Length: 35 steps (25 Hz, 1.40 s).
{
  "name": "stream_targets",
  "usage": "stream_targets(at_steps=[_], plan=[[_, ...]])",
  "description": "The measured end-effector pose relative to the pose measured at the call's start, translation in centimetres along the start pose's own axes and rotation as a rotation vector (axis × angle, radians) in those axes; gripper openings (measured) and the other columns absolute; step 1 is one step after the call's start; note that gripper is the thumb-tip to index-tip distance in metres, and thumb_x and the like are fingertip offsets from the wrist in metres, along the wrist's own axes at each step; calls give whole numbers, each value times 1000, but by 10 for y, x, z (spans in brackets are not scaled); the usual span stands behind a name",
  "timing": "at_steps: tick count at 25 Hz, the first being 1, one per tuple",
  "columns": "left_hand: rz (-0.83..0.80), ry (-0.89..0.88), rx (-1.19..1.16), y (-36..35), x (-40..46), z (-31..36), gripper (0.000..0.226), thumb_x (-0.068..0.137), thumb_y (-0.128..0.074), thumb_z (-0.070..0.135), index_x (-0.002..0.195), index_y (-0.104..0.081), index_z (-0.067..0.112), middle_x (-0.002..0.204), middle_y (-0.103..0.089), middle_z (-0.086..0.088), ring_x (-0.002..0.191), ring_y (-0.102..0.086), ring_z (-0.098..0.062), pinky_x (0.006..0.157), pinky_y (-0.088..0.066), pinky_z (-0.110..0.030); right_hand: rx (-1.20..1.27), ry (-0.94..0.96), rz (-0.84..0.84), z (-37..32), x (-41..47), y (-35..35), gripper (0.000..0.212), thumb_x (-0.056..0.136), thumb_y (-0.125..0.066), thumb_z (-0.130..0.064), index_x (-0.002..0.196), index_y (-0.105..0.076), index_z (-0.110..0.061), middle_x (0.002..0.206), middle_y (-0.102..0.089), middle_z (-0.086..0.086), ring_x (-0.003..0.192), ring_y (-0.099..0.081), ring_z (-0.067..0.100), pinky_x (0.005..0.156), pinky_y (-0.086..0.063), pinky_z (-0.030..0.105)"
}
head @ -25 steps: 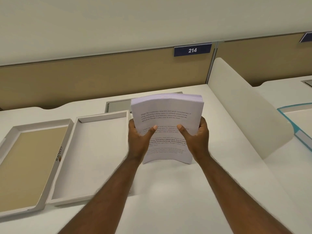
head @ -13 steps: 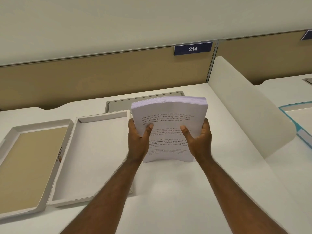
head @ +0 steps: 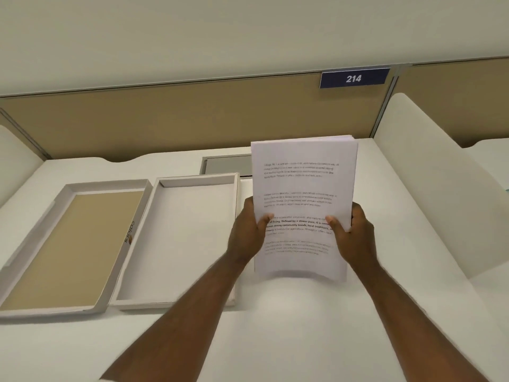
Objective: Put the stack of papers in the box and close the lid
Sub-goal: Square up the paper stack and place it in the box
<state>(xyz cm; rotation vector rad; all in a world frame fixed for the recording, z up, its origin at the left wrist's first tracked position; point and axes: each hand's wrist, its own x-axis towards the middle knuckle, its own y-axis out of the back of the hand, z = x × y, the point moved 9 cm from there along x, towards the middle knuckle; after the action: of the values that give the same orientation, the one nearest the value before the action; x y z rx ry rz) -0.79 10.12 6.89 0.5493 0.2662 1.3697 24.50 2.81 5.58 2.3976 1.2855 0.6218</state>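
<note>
A thick stack of printed papers stands nearly upright above the white desk, its lower edge bowed. My left hand grips its left side and my right hand grips its right side, thumbs on the front page. To the left lies the open white box, nothing inside it. Its lid lies upside down further left, showing a tan inside and touching the box's left wall.
A grey recessed panel sits in the desk behind the box. A tan partition with a blue "214" sign closes the back. A curved white divider bounds the desk on the right.
The stack has been tipped up from a tilted, bent hold to nearly upright and raised a little. Both hands kept their grip on its sides.
</note>
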Motion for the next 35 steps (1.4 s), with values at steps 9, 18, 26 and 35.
stream_targets(at_steps=[9, 18, 26, 35], plan=[[-17, 277, 102, 110, 12, -84, 39, 92, -63, 29, 125, -55, 9, 126, -66, -6, 102, -63, -19, 82, -48, -29, -6, -188, -341, -70, -5, -121, 35, 82, -72, -25, 111, -65, -6, 113, -71, 8, 98, -66, 25, 80, -50, 32], [-24, 452, 228, 202, 3, -191, 41, 93, -61, 28, 125, -54, 4, 129, -64, -11, 116, -61, -30, 96, -51, -42, -102, -348, -447, -98, -50, -265, 43, 80, -73, -25, 117, -62, -5, 121, -68, 12, 110, -64, 32, 94, -53, 40], [-93, 502, 249, 199, 17, -231, 41, 92, -62, 28, 124, -52, 2, 130, -63, -14, 117, -61, -33, 93, -50, -38, -221, -415, -434, -92, -55, -297, 46, 80, -72, -25, 119, -59, -3, 123, -66, 15, 111, -62, 34, 94, -53, 41], [-125, 535, 313, 190, 23, -243, 41, 93, -61, 17, 126, -48, -4, 132, -60, -19, 120, -59, -34, 91, -47, -35, -286, -415, -447, -93, -55, -303, 43, 83, -71, -23, 117, -57, -1, 123, -65, 16, 111, -62, 33, 89, -51, 36]])
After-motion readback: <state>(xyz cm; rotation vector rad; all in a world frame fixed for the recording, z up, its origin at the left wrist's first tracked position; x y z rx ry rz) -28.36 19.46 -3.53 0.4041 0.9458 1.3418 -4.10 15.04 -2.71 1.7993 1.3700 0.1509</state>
